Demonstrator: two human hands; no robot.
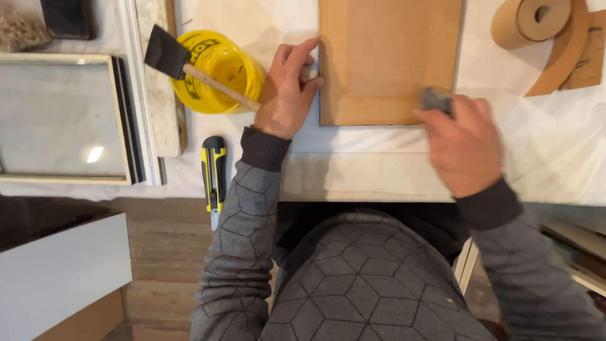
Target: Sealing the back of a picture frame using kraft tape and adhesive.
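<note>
A brown board (388,57) lies flat on the white-covered table (353,170). My left hand (287,91) rests with spread fingers against the board's left edge, fingertips touching it. My right hand (464,142) is closed around a small grey block (435,100) and presses it on the board's lower right corner. Both arms wear grey patterned sleeves.
A yellow tub (221,69) with a black foam brush (167,50) across it stands left of my left hand. A yellow and black utility knife (213,177) lies near the table's front edge. A glazed frame (63,120) sits far left, a brown paper tape roll (533,22) at top right.
</note>
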